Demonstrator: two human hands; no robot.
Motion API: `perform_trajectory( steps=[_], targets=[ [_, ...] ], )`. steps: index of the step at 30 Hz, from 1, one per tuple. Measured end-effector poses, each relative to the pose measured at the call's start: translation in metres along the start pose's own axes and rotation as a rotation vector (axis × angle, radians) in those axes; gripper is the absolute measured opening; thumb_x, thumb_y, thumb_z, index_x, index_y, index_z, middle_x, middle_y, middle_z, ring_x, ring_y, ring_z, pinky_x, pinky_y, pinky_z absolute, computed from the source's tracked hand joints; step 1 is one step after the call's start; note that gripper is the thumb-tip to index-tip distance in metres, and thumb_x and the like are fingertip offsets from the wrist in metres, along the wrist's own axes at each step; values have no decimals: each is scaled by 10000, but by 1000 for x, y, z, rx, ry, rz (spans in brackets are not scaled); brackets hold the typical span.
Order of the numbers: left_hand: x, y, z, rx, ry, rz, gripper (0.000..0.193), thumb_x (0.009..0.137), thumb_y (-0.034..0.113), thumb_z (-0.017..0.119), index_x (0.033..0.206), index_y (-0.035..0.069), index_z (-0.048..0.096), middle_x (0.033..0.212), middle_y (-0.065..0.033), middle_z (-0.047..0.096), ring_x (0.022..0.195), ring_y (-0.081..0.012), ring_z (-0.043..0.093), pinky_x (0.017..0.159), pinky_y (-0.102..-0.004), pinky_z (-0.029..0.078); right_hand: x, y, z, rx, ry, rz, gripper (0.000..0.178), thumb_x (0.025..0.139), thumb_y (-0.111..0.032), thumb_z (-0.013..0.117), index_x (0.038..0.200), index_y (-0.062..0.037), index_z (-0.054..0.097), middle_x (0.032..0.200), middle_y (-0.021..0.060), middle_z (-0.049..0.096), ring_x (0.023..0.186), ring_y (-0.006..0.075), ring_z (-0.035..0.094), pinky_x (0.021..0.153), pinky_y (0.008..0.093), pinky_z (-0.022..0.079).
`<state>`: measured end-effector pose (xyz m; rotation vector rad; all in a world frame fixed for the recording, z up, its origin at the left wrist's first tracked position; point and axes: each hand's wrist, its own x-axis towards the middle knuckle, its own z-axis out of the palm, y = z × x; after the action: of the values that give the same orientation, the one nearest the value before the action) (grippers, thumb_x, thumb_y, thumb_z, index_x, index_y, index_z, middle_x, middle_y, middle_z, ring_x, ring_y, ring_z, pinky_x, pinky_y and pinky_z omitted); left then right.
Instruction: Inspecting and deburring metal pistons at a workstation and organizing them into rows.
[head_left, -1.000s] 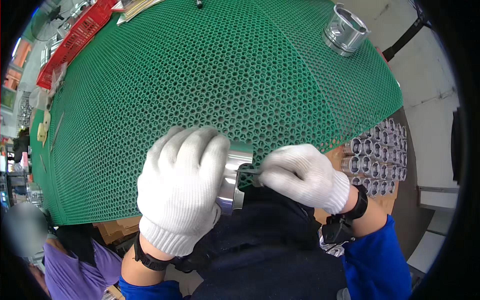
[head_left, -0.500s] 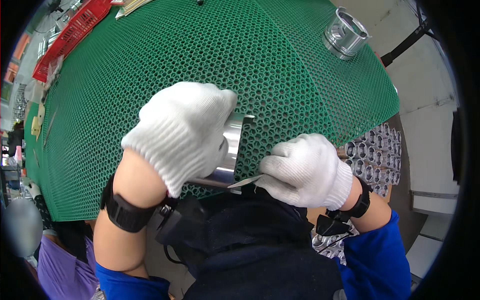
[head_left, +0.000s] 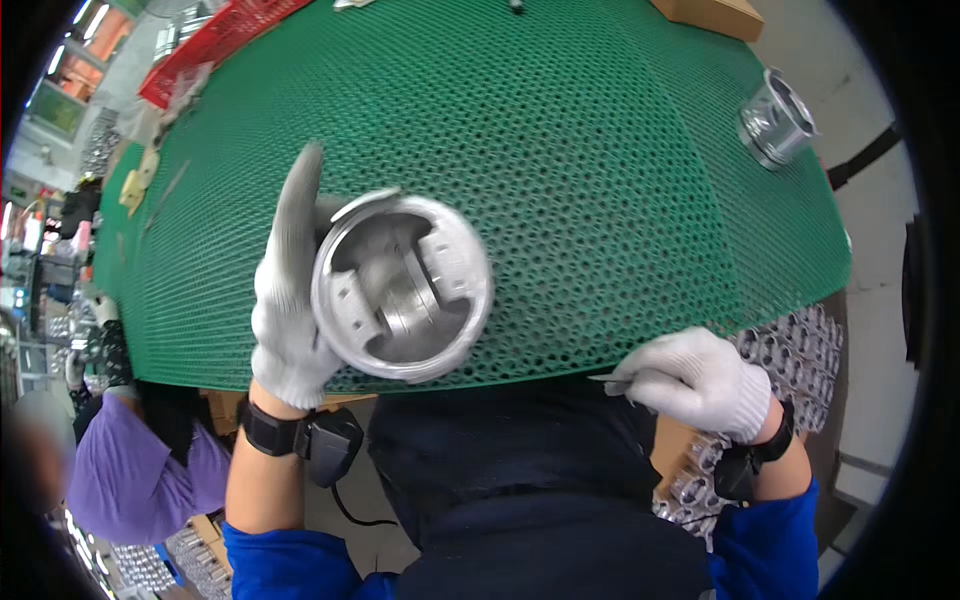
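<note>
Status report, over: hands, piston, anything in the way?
Left hand holding piston, hollow end toward camera. Right hand pinching thin metal tool, apart from piston. Second piston on green mat, far right, seemingly out of the way.

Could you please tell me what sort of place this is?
Probably a factory workshop for metal parts: the left hand holds a piston-like metal cylinder, many metal pieces are lined up beside the green mat, and another cylinder stands on it.

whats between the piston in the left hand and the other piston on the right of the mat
Green mat alone, in the head view: it stretches from beside the held piston to the other piston.
</note>
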<state>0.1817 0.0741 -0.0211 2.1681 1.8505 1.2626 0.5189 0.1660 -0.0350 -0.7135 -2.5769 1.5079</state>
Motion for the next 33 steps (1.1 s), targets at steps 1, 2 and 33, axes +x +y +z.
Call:
perform_trajectory(
  steps=[1, 2, 33],
  targets=[
    [-21, -14, -13, 18, 9, 4, 774, 861, 135, 721, 1502, -9, 311, 1030, -142, 678, 896, -217, 692, 738, -332, 576, -1, -7, 0, -21, 0, 22, 216, 921, -219, 607, 1038, -62, 698, 857, 113, 706, 791, 283, 697, 722, 347, 548],
    [-46, -26, -22, 202, -37, -110, 811, 827, 142, 738, 1497, -20, 312, 1032, -162, 674, 925, -263, 685, 753, -358, 567, 3, -8, 0, -14, -9, -8, 216, 921, -219, 607, 1038, -62, 698, 857, 113, 706, 791, 283, 697, 722, 347, 548],
    [-98, -63, -129, 422, 113, -311, 809, 701, -139, 595, 1468, 44, 417, 1422, -166, 456, 1355, -304, 428, 1155, -467, 340, 6, 72, -197, -37, 888, 403, 298, 921, -270, 507, 1084, -61, 644, 920, 133, 666, 814, 224, 674, 667, 335, 525]
  ],
)
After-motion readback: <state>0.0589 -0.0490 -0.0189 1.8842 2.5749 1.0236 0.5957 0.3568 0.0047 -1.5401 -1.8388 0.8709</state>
